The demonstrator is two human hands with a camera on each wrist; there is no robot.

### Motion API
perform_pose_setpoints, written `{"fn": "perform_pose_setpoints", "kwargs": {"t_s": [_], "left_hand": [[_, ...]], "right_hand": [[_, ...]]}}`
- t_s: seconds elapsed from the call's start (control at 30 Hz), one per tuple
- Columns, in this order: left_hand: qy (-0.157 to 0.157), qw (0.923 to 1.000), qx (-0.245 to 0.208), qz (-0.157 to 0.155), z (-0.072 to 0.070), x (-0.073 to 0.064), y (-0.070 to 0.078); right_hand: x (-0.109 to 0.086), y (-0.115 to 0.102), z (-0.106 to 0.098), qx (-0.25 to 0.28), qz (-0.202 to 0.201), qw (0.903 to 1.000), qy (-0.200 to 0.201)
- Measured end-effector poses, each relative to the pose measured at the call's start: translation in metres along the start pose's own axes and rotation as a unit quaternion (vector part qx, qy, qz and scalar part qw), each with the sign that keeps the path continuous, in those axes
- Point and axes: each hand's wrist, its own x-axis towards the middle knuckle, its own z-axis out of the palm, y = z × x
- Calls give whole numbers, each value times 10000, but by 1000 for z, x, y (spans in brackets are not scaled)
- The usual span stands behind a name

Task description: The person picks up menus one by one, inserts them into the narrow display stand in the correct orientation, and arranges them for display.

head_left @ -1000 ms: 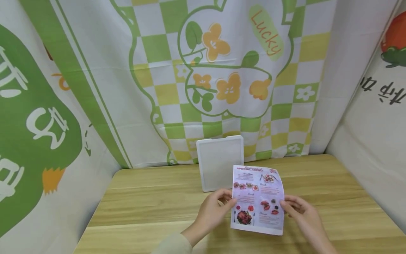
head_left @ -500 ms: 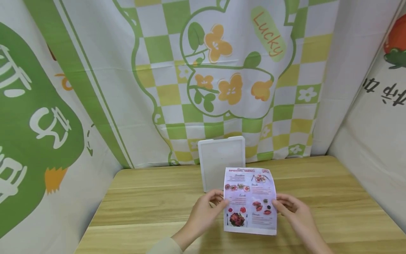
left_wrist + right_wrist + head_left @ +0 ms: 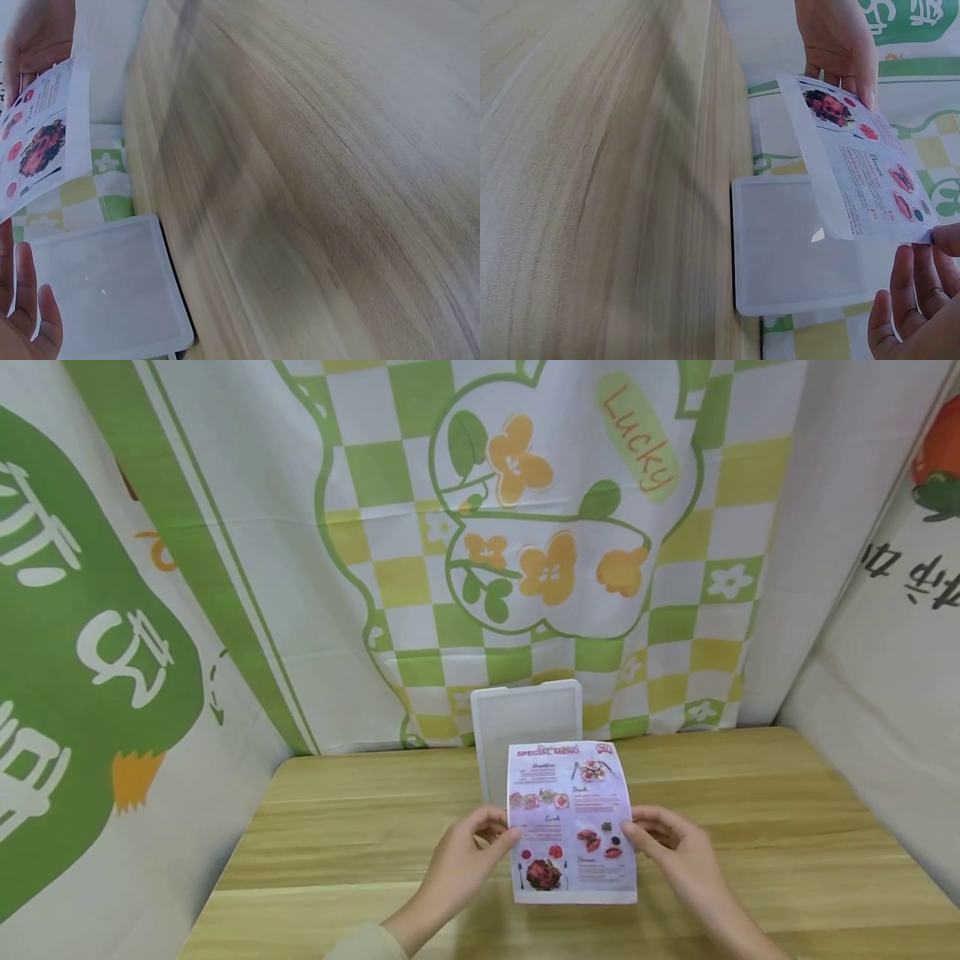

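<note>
Two hands hold one menu sheet [image 3: 572,827] by its opposite sides: the left hand [image 3: 462,858] pinches the left edge, the right hand [image 3: 681,853] the right edge, each grip closed to the paper's thickness. The sheet is held clear of the one wooden surface [image 3: 337,835]. Behind it stands one white panel [image 3: 525,714], partly covered in the head view, before one checkered cloth [image 3: 375,477]. One pale sleeve [image 3: 367,943] shows, on the left arm.

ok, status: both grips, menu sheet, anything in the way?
Left grip and right grip pinching opposite side edges. Menu sheet held above the table. White panel upright behind it; no obstruction visible between.
</note>
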Motion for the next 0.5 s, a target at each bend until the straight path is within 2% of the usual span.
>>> {"fn": "perform_pose_setpoints", "kwargs": {"t_s": [0.3, 0.5], "left_hand": [[140, 9997, 194, 14, -16, -10, -1], [211, 9993, 293, -112, -28, -11, 4]], "right_hand": [[3, -14, 11, -39, -418, 9987, -286], [10, -23, 15, -358, -769, 9953, -457]]}}
